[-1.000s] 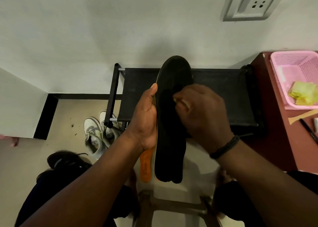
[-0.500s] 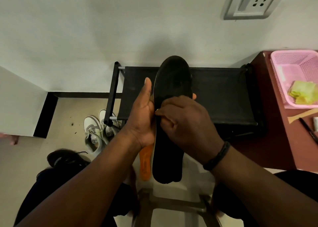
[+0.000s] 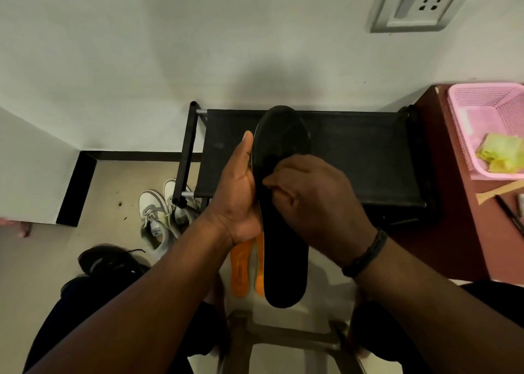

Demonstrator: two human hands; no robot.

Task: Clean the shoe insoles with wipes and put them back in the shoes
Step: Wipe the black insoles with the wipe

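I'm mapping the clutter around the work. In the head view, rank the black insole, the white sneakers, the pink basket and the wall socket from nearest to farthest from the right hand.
1. Black insole: under the right hand, touching it.
2. White sneakers: on the floor, left of the rack.
3. Pink basket: on the table at far right.
4. Wall socket: high on the wall, upper right.

In front of me the beige floor (image 3: 107, 197) carries a pair of white sneakers (image 3: 158, 217) beside a black shoe rack (image 3: 354, 158). At my right, the red-brown desk (image 3: 453, 217) holds a pink basket (image 3: 487, 129) and a black pen (image 3: 510, 214).
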